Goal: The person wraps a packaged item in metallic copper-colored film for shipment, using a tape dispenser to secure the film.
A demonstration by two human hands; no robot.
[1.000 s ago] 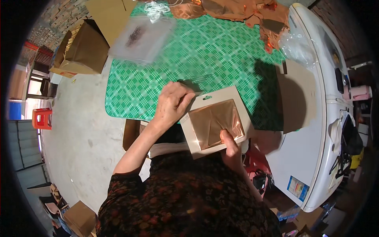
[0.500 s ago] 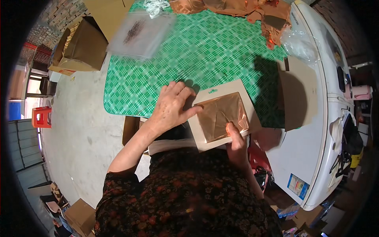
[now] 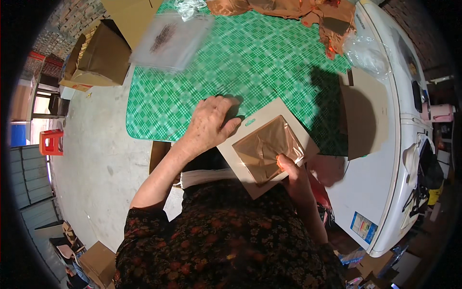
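Note:
My right hand grips a beige backing card by its lower right side, thumb pressed on its face. On that card lies a square, shiny copper-coloured film packet, and a small hanging slot shows near its upper left edge. The card is tilted above the near edge of the green checked tablecloth. My left hand rests at the cloth's edge beside the card's left corner. Its fingers are loosely bent, with the thumb apart from them and nothing visible in between; its fingertips are partly hidden.
Clear plastic bags lie at the table's far left, with crumpled copper-coloured film along the far edge. To the right are a cardboard piece and a white appliance. An open cardboard box and a red stool stand left.
The card has turned anticlockwise in my right hand, its lower corner swinging nearer my body. My left thumb has come off the film packet, and the left hand now sits apart from it.

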